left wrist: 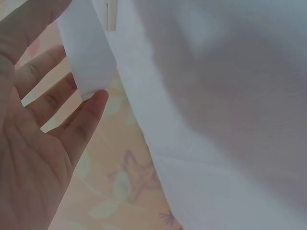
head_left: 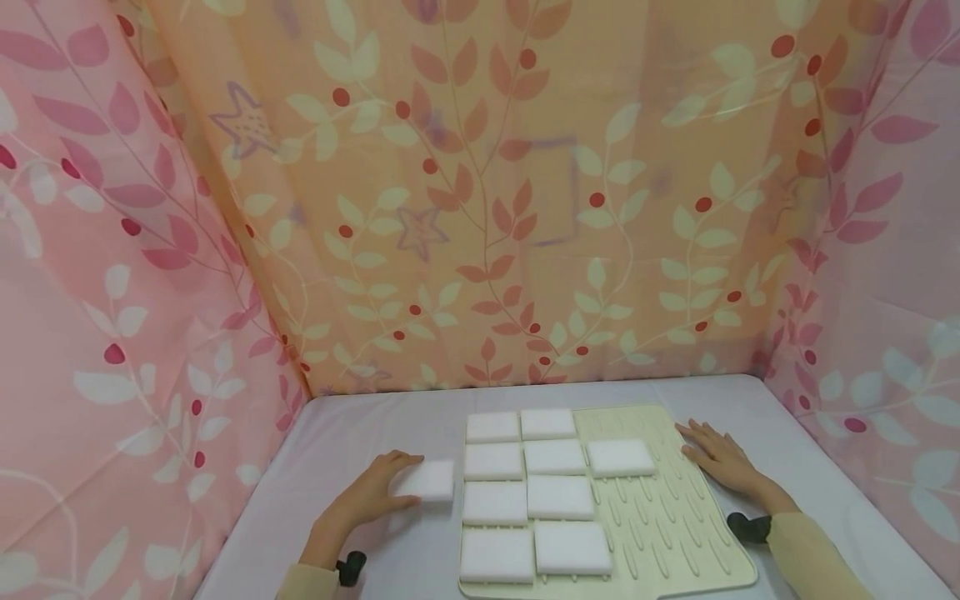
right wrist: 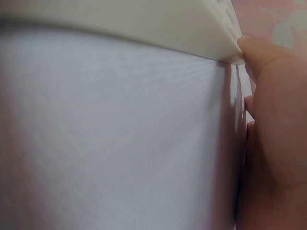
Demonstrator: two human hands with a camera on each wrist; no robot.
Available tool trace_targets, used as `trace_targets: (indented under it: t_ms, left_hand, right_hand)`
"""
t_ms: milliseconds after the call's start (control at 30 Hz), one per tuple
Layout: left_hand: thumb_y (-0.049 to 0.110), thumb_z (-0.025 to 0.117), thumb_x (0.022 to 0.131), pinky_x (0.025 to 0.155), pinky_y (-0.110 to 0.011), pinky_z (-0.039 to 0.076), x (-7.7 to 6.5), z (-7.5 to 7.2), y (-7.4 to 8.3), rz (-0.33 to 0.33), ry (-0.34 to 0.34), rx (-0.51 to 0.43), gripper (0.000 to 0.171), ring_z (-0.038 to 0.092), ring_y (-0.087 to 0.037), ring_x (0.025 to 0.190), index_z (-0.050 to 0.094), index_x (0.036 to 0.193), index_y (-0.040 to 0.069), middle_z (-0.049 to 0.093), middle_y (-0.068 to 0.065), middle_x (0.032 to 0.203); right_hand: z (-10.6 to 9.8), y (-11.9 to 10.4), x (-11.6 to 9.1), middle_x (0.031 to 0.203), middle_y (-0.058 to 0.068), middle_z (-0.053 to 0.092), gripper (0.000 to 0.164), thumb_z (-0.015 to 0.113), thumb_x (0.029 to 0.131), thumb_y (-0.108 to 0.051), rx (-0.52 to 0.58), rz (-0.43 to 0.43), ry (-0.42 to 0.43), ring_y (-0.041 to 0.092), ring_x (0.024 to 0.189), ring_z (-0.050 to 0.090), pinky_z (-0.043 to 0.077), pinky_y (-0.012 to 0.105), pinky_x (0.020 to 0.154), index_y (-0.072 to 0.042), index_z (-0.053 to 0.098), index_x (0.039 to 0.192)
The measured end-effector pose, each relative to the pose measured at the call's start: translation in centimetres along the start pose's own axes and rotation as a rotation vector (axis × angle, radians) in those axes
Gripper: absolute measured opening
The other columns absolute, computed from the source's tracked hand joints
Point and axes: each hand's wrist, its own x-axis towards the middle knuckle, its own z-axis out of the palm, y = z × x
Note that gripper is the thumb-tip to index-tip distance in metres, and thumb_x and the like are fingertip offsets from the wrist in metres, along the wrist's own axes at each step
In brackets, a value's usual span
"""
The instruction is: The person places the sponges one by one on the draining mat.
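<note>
In the head view my left hand (head_left: 366, 498) pinches a white sponge block (head_left: 429, 482) between thumb and fingers, just left of a cream ridged drying mat (head_left: 663, 533). The left wrist view shows the same sponge (left wrist: 88, 55) at the fingertips of the left hand (left wrist: 41, 124). Several more white sponges (head_left: 558, 497) lie on the mat, two columns on its left side and one sponge (head_left: 621, 457) further right. My right hand (head_left: 723, 461) lies by the mat's right edge, fingers extended. Up close, its thumb (right wrist: 268, 55) touches the corner of the mat (right wrist: 144, 24).
A white-covered table (head_left: 390, 408) carries everything. Patterned curtains stand around it: an orange one (head_left: 480, 192) at the back, a pink one (head_left: 112, 267) on the left and another pink one (head_left: 885, 317) on the right. Black wrist cameras sit on both wrists.
</note>
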Motion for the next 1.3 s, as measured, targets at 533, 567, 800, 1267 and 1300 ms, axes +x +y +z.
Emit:
trace_targets:
  t_ms: [533,567,800,1267,1300]
  left_hand:
    - [0.038,0.07,0.081,0.093,-0.049,0.041,2.5,0.5,1.7,0.05,-0.003,-0.028,0.062,0.046,-0.028,0.116,0.051,0.132,0.01,0.051,-0.005,0.126]
    - [0.041,0.069,0.081,0.093,-0.048,0.042,2.6,0.6,1.8,0.049,-0.005,-0.027,0.062,0.046,-0.027,0.116,0.051,0.132,0.011,0.051,-0.004,0.125]
    - [0.047,0.067,0.08,0.093,-0.045,0.043,3.7,1.2,2.6,0.046,-0.02,-0.031,0.065,0.047,-0.024,0.115,0.05,0.133,0.015,0.052,-0.002,0.125]
    - [0.055,0.064,0.078,0.086,-0.037,0.046,5.7,2.3,5.3,0.072,0.005,-0.021,0.068,0.051,-0.016,0.103,0.05,0.133,0.017,0.053,0.0,0.12]
    - [0.054,0.065,0.078,0.087,-0.037,0.046,5.8,2.4,5.5,0.073,0.003,-0.017,0.068,0.051,-0.016,0.103,0.05,0.133,0.017,0.053,0.0,0.12]
  right_hand:
    - [0.1,0.1,0.0,0.145,0.033,0.021,0.058,0.048,0.095,-0.035,0.0,-0.001,0.0,0.054,0.133,0.01,-0.005,0.066,0.103,-0.003,0.035,0.142]
    - [0.1,0.1,0.0,0.145,0.033,0.021,0.058,0.048,0.095,-0.035,0.003,0.0,0.0,0.054,0.133,0.01,-0.005,0.066,0.102,-0.003,0.035,0.141]
    - [0.1,-0.2,-0.1,0.145,0.032,0.021,0.058,0.048,0.095,-0.035,0.006,-0.001,-0.001,0.053,0.133,0.01,-0.005,0.066,0.102,-0.003,0.035,0.142]
    - [0.2,0.1,0.1,0.146,0.032,0.021,0.058,0.049,0.095,-0.036,-0.004,0.001,0.003,0.053,0.133,0.01,-0.004,0.066,0.102,-0.005,0.035,0.142]
    - [0.3,0.2,0.1,0.146,0.032,0.022,0.058,0.049,0.095,-0.036,-0.005,-0.001,0.005,0.053,0.133,0.011,-0.004,0.067,0.102,-0.005,0.035,0.142]
